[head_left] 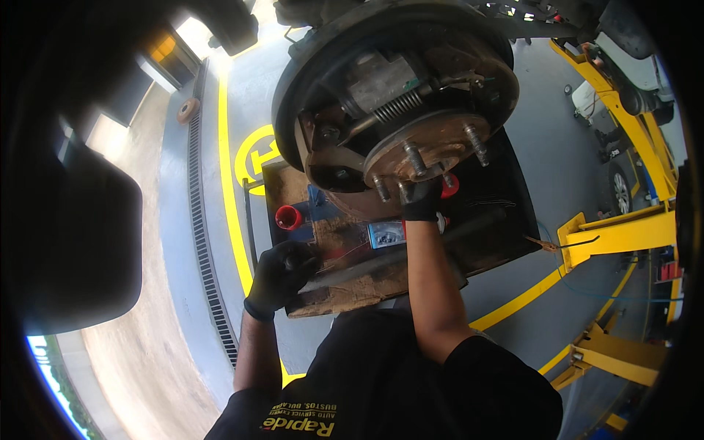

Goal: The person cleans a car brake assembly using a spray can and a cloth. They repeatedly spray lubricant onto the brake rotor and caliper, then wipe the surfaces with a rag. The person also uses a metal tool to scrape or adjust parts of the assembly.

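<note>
A drum brake assembly (396, 95) hangs in front of me with its drum off, showing a coil spring (398, 105), a curved brake shoe (312, 147) and a rusty hub flange (433, 143) with several wheel studs. My right hand (422, 202), in a black glove, reaches up to the flange's lower edge beside a stud; its fingertips are hidden there. Lower and to the left, my left hand (286, 273), also gloved in black, is held over the edge of a work tray with its fingers curled in. Whatever it may grip does not show.
Below the brake lies a dark tray lined with worn cardboard (345, 297), bearing a red cup (288, 217), another red container (449, 185) and a blue box (386, 235). Yellow lift arms (620, 238) stand at the right. A floor drain grate (199, 213) runs along the left.
</note>
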`<state>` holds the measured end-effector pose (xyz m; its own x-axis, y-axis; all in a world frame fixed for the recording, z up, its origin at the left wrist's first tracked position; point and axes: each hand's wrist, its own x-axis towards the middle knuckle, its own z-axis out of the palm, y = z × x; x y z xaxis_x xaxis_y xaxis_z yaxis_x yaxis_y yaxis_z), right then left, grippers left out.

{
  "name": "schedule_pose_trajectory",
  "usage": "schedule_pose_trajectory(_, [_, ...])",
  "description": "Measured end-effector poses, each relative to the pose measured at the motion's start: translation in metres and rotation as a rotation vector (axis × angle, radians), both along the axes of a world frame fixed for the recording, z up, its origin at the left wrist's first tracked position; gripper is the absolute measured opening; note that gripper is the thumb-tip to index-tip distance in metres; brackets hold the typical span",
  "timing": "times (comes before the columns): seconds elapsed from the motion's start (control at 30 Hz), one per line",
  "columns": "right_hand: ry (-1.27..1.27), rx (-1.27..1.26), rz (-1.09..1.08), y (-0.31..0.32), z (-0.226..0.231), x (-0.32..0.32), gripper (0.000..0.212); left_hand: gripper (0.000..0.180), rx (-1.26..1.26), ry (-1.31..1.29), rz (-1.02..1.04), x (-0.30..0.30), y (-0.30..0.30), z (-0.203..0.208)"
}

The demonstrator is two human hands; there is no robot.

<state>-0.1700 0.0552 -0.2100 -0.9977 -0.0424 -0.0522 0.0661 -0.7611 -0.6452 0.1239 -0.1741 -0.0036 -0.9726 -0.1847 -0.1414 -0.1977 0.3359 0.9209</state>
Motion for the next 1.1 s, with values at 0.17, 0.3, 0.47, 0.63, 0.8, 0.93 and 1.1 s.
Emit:
schedule_pose_trajectory(0.17, [-0.309, -0.233, -0.178, -0.061, 0.024, 0.045, 0.052, 0.021, -0.06, 0.077, -0.092, 0.016, -0.011, 0.003])
schedule_pose_trajectory(0.3, [-0.112, -0.097, -0.181, -0.106, 0.043, 0.067, 0.056, 0.021, -0.12, 0.007, -0.074, 0.046, -0.027, 0.007])
schedule_pose_trajectory(0.47, [-0.208, -0.601, 0.167, -0.168, 0.091, 0.108, 0.063, 0.02, 0.062, 0.003, -0.002, 0.076, -0.036, 0.009])
schedule_pose_trajectory(0.63, [0.625, 0.234, 0.151, -0.22, 0.207, 0.178, 0.043, 0.019, 0.011, 0.091, -0.051, 0.085, -0.038, 0.015])
schedule_pose_trajectory(0.8, [0.716, 0.16, 0.067, -0.201, 0.289, 0.208, 0.027, 0.012, 0.134, 0.075, -0.03, 0.101, -0.043, 0.02])
schedule_pose_trajectory(0.93, [0.85, 0.816, -0.337, -0.166, 0.227, 0.189, 0.042, 0.009, 0.217, 0.104, 0.026, 0.115, -0.045, 0.005])
schedule_pose_trajectory(1.1, [0.826, 1.219, -0.17, -0.114, 0.141, 0.232, 0.044, 0.012, 0.264, 0.024, 0.013, 0.126, -0.048, -0.019])
